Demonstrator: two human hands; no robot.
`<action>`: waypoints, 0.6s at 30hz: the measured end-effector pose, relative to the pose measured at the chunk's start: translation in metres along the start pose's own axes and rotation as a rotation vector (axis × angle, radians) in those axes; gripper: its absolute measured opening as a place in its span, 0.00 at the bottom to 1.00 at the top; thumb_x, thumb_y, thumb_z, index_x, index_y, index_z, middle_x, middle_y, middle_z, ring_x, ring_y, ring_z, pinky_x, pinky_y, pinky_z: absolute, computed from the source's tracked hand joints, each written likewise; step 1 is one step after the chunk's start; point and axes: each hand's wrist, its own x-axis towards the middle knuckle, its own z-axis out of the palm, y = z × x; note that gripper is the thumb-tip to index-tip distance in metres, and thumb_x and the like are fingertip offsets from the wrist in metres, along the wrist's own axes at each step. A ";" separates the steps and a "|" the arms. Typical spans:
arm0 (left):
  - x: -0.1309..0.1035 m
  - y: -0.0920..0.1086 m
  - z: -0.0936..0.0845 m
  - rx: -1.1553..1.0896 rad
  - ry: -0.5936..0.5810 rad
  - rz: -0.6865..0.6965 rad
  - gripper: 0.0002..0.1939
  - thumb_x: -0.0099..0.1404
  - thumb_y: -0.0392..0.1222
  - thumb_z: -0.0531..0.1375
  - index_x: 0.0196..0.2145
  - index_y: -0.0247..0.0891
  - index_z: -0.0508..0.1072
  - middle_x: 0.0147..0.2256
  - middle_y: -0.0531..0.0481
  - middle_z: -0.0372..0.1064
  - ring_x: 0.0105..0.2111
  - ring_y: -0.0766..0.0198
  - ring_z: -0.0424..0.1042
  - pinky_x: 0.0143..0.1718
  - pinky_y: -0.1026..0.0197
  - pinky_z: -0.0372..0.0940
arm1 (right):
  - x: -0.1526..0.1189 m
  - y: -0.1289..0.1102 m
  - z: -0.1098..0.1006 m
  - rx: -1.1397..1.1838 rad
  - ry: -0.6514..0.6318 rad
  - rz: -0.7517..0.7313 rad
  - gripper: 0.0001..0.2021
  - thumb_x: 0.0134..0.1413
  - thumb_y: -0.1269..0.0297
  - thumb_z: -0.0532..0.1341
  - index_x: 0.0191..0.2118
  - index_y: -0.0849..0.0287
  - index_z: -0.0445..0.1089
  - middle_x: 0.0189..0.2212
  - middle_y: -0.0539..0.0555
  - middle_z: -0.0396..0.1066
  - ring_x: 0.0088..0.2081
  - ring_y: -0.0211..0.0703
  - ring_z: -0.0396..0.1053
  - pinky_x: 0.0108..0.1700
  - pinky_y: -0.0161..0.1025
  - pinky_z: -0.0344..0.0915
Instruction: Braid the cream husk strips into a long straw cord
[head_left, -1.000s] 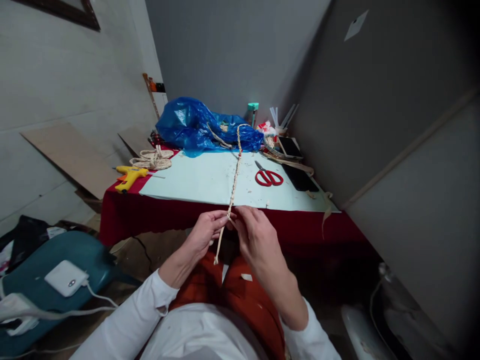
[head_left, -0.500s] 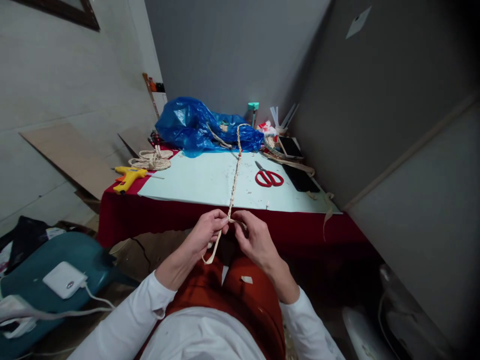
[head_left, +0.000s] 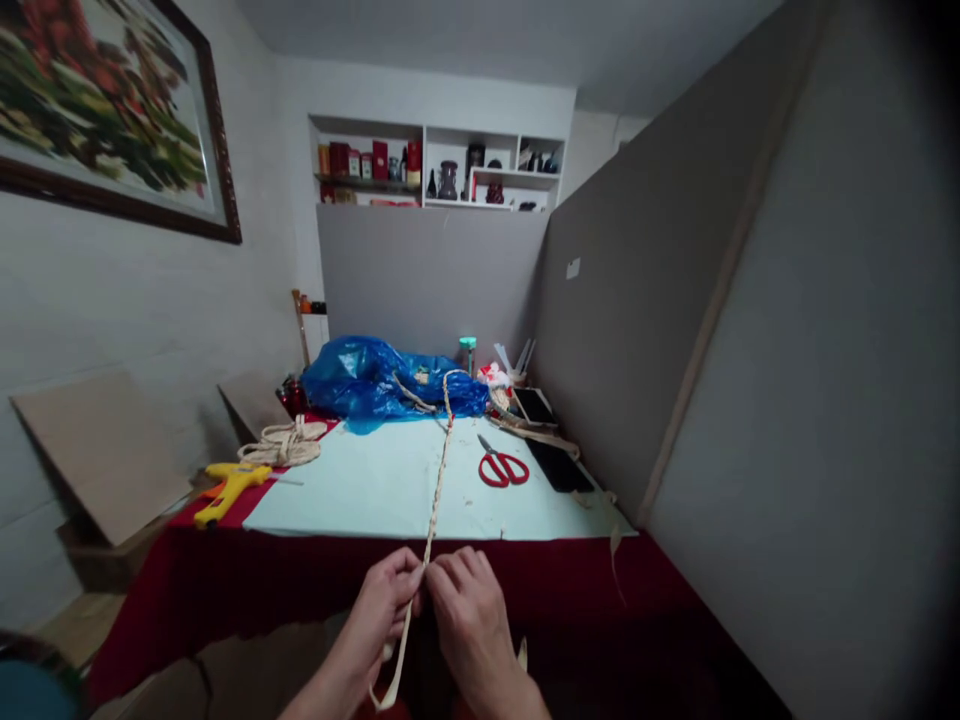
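A pale braided straw cord runs taut from the blue plastic bag across the table to my hands at its near end. My left hand pinches the braid's end from the left, thumb and fingers closed. Opposite it, my right hand is closed at the same spot, its fingertips meeting the left ones. A loose flat straw strand hangs in a loop below the left fingers. Another strand end shows beside the right wrist. Fingers hide the exact crossing of strands.
Red-handled scissors lie on the pale board, right of the cord. A yellow glue gun and woven straw sandals are at left. A black phone lies right, by the grey partition.
The view has tilted upward, bringing in wall shelves and a framed picture. My right hand has turned over and drawn in against the left at the braid's end.
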 end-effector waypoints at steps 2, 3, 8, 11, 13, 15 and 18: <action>0.001 -0.002 0.000 0.002 -0.015 -0.005 0.27 0.43 0.60 0.67 0.22 0.38 0.57 0.13 0.65 0.48 0.13 0.80 0.37 0.15 0.71 0.32 | 0.000 0.000 0.005 -0.015 0.084 -0.003 0.10 0.60 0.74 0.50 0.30 0.58 0.64 0.27 0.52 0.67 0.30 0.42 0.60 0.34 0.39 0.53; 0.001 -0.002 -0.001 0.009 -0.017 -0.008 0.27 0.43 0.60 0.67 0.22 0.38 0.57 0.13 0.64 0.49 0.13 0.80 0.36 0.15 0.71 0.32 | 0.000 0.001 0.006 -0.023 0.115 -0.010 0.11 0.60 0.75 0.50 0.28 0.58 0.63 0.25 0.52 0.66 0.28 0.42 0.59 0.34 0.39 0.53; 0.000 -0.002 -0.004 0.063 -0.026 0.013 0.27 0.45 0.61 0.66 0.22 0.38 0.57 0.13 0.63 0.52 0.13 0.79 0.38 0.16 0.71 0.32 | 0.007 0.007 0.004 -0.114 -0.007 -0.018 0.08 0.52 0.76 0.57 0.25 0.57 0.64 0.21 0.49 0.68 0.24 0.40 0.62 0.30 0.38 0.52; 0.004 -0.005 -0.008 0.100 -0.047 0.039 0.27 0.45 0.62 0.66 0.23 0.38 0.59 0.14 0.62 0.52 0.14 0.79 0.39 0.16 0.70 0.33 | 0.017 0.009 0.000 -0.187 -0.234 0.037 0.06 0.49 0.75 0.61 0.26 0.58 0.67 0.20 0.49 0.70 0.22 0.40 0.63 0.26 0.38 0.49; 0.009 -0.010 -0.012 0.128 -0.045 0.065 0.28 0.44 0.64 0.65 0.23 0.38 0.59 0.14 0.62 0.52 0.13 0.79 0.39 0.16 0.70 0.33 | 0.023 0.009 -0.004 -0.188 -0.325 0.075 0.04 0.50 0.73 0.61 0.28 0.58 0.69 0.23 0.50 0.72 0.25 0.41 0.67 0.26 0.38 0.50; 0.016 -0.017 -0.017 0.148 -0.045 0.086 0.30 0.42 0.66 0.65 0.22 0.38 0.59 0.13 0.61 0.52 0.13 0.79 0.39 0.16 0.70 0.33 | 0.029 0.007 -0.008 -0.144 -0.358 0.114 0.03 0.51 0.72 0.62 0.29 0.57 0.70 0.27 0.51 0.74 0.30 0.41 0.70 0.28 0.36 0.53; 0.024 -0.025 -0.022 0.156 -0.049 0.091 0.30 0.41 0.68 0.64 0.24 0.38 0.62 0.14 0.61 0.52 0.14 0.79 0.40 0.17 0.70 0.34 | 0.032 0.008 -0.012 -0.036 -0.392 0.174 0.02 0.51 0.70 0.62 0.30 0.57 0.71 0.31 0.51 0.73 0.36 0.42 0.70 0.32 0.34 0.57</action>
